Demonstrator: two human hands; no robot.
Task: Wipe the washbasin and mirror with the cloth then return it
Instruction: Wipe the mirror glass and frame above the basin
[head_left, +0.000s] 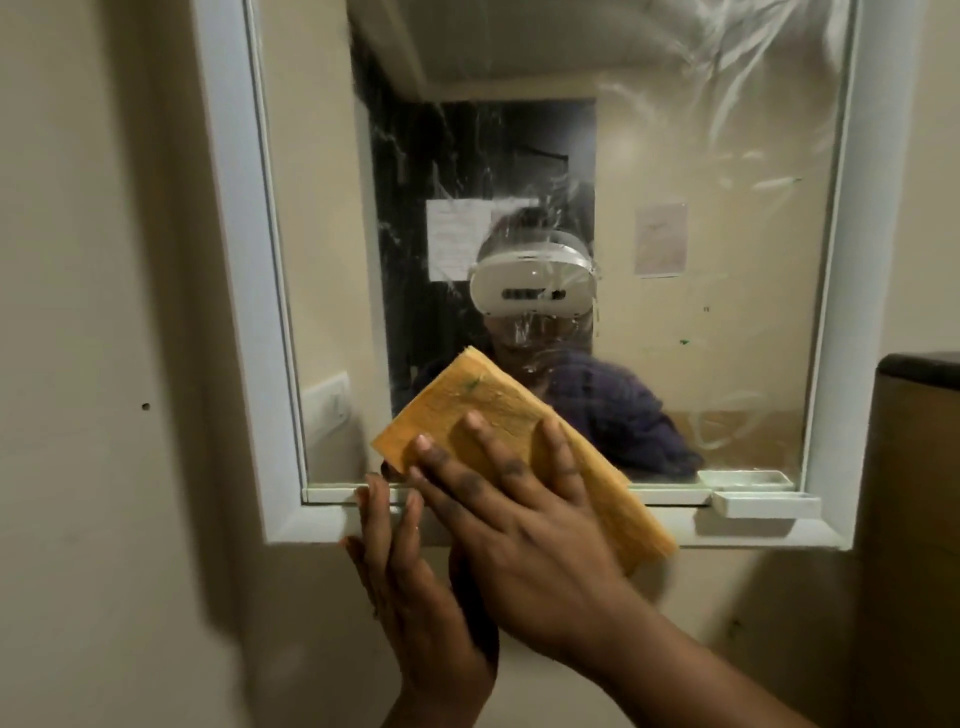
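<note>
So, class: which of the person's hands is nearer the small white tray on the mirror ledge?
Right. The right hand presses the orange cloth mid-ledge, left of the white tray; the left hand rests further left at the frame's corner.

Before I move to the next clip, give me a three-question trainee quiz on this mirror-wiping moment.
1. True or false: the right hand presses the orange cloth flat against the mirror.
2. Where does the left hand rest? A) on the mirror's lower white frame B) on the cloth C) on the small white dish
3. Fill in: smeary streaks show most at the glass's upper ____ corner.

Key: 1 true; 2 A; 3 right.
</note>
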